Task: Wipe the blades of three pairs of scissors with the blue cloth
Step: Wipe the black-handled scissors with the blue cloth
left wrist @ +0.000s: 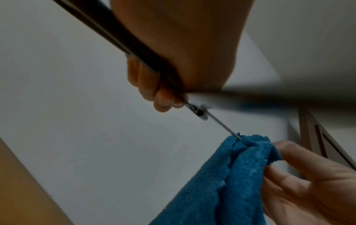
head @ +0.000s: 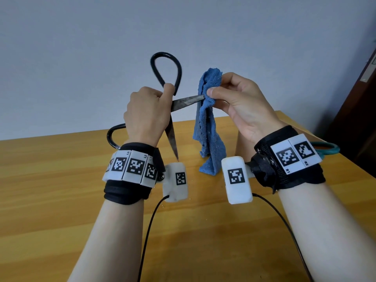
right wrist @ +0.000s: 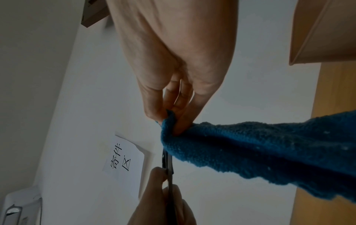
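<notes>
My left hand [head: 149, 110] grips a large pair of black iron scissors [head: 167, 74] near the pivot, held above the table with the blades spread wide. One blade [head: 188, 100] points right into the blue cloth [head: 208, 127]; the other blade [head: 173, 139] points down. My right hand [head: 230, 96] pinches the cloth around the tip of the upper blade, and the rest of the cloth hangs down to the table. In the left wrist view the thin blade [left wrist: 223, 127] runs into the cloth [left wrist: 231, 175]. In the right wrist view fingertips [right wrist: 179, 121] squeeze the cloth [right wrist: 260, 149] over the blade [right wrist: 167, 161].
A second pair of scissors with teal handles [head: 327, 148] lies on the wooden table [head: 61, 200] behind my right wrist. A tan box [head: 243, 144] stands behind the cloth. A dark door frame [head: 358, 98] is at the right. Cables [head: 148, 231] trail from both wrists.
</notes>
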{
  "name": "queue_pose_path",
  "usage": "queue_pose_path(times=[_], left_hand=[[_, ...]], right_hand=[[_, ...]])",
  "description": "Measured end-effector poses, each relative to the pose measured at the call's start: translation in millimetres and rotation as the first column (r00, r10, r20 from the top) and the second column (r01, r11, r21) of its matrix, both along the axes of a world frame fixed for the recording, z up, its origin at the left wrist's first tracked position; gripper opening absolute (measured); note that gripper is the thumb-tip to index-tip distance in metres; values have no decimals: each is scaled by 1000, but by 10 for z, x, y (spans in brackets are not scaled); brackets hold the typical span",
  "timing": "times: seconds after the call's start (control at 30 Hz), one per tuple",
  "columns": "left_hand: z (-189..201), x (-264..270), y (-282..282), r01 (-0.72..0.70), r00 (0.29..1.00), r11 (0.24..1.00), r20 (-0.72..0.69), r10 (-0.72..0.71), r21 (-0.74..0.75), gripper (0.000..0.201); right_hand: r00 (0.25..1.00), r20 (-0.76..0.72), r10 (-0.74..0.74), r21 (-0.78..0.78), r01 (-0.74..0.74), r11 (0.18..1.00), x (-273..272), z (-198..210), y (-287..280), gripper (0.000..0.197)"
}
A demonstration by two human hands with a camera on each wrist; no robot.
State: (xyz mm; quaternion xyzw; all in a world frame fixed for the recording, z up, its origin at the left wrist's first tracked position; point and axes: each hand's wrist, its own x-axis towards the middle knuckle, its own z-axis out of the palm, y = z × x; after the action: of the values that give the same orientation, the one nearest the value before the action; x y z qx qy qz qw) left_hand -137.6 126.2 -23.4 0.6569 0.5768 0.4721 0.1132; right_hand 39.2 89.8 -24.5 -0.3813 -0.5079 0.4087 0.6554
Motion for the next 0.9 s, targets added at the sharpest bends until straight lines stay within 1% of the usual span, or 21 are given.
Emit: queue_pose_path(times=[0.07,0.1,0.2,0.27,0.37,0.43,0.47,0.57,0.67,0.77,0.9], left_hand=[[3,-18,15,-6,1000,1000,24,6,7,52],[-2,-32,32,13,1000,1000,29,-13,14,52],[-17,-96,87,171,983,985,56,-173,33,54],[3,-118,66,309,949,951,65,-309,0,55],[44,-153,28,462,886,879,37,-461,-120,41],[48,-192,37,530,844,831,12,-536,-168,27],[48,-207,37,554,826,813,3,-563,-180,23],[38,-207,27,586,799,785,-22,-601,-200,18],[30,-179,19,566,802,800,-91,-590,-197,19],[37,-166,17,556,804,810,-128,-581,-184,19],[85,-197,14,570,796,809,-148,-587,-139,19]], right_hand=[[1000,6,-4,-2,4,1000,-6,0,4,15],[1000,6,-13,-2,13,1000,-4,-1,7,15],[998,0,-63,-9,63,998,6,-13,16,14],[994,-18,-105,-16,105,994,32,-21,20,14],[984,-52,-169,-23,168,986,91,-29,35,15],[978,-53,-203,-22,202,979,124,-31,42,16],[975,-49,-219,-24,218,976,138,-34,44,16],[966,-9,-257,-40,256,966,184,-29,32,16],[952,123,-281,-39,287,957,219,-22,5,16],[920,238,-311,3,319,948,238,-16,-4,17],[902,325,-285,36,289,957,269,13,-39,12]])
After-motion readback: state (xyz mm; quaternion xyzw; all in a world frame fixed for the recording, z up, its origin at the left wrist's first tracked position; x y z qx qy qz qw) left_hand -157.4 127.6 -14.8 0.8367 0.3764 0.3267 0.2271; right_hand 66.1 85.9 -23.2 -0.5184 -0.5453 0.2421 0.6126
